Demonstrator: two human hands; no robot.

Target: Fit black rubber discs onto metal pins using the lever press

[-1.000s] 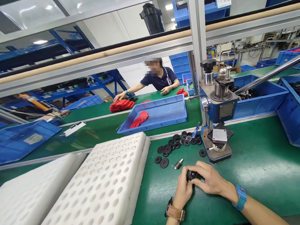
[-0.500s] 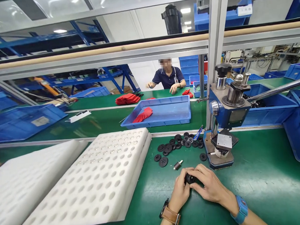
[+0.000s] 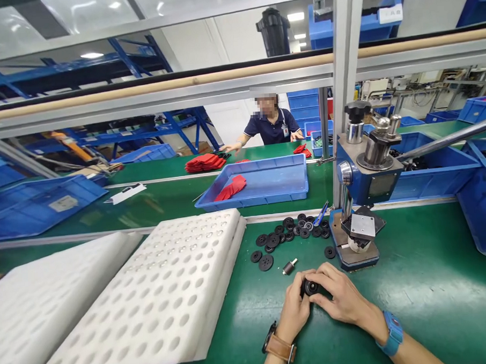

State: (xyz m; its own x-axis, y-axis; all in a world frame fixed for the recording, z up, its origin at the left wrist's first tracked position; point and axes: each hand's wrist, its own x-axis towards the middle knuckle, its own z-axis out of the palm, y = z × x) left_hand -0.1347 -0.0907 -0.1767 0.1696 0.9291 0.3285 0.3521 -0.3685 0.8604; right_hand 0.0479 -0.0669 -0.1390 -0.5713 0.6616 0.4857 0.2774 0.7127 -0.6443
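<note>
Between my two hands is a round black part (image 3: 311, 287), which looks like a small wheel with a pale centre pin; its back side is hidden. My left hand (image 3: 295, 303) is closed on its left side. From the right, the thumb and fingers of my right hand (image 3: 340, 295) pinch its rim. Just beyond my hands lies a small dark cylinder with a light shaft (image 3: 289, 266). Farther off, several flat black discs (image 3: 273, 239) are scattered on the green table (image 3: 240, 311), with blue tweezers (image 3: 320, 213) beside them.
A blue lever press (image 3: 360, 236) stands behind my right hand. White foam trays (image 3: 151, 298) with rows of round holes take up the left. Past the table edge is a blue tray (image 3: 267, 194) with red pieces. A co-worker (image 3: 269, 124) sits opposite. Blue bins (image 3: 432, 179) stand at right.
My hands keep their hold on the black part, which has turned slightly. The view has shifted a little. The co-worker's arm has reached toward the red pile.
</note>
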